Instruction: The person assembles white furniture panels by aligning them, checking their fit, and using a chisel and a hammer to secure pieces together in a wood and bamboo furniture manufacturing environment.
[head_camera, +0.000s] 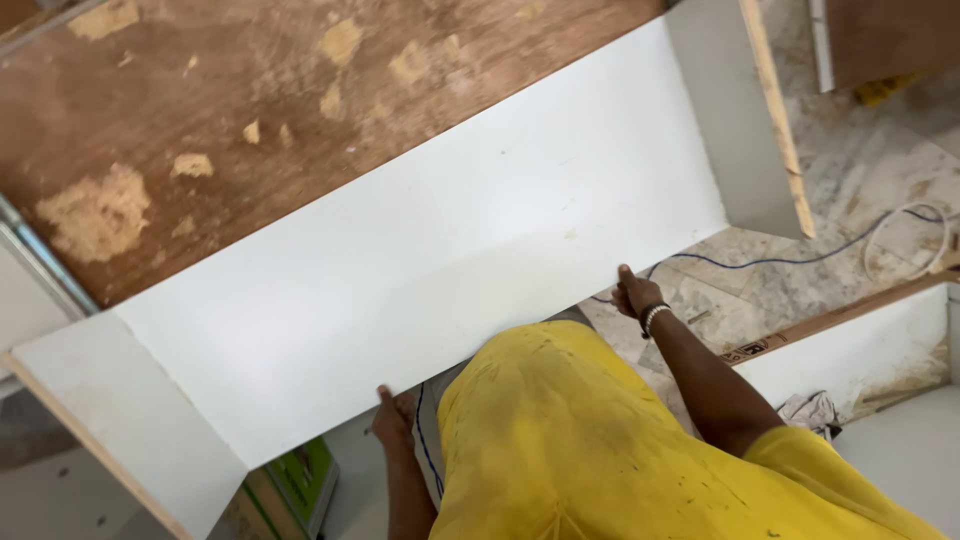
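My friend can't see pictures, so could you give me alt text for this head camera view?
A person in a yellow shirt grips the near edge of a long white panel with the left hand and right hand. The panel has white side boards and a worn brown back board. A blue cable lies on the marble floor.

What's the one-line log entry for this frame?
left hand: grips white panel near edge | right hand: grips same edge | side panels: attached both ends | plywood back: behind

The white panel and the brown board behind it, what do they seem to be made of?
The white panel looks like laminated board: smooth matte face, with a raw pale wood edge on the side piece. The brown board seems plywood, its veneer worn with pale chipped patches.
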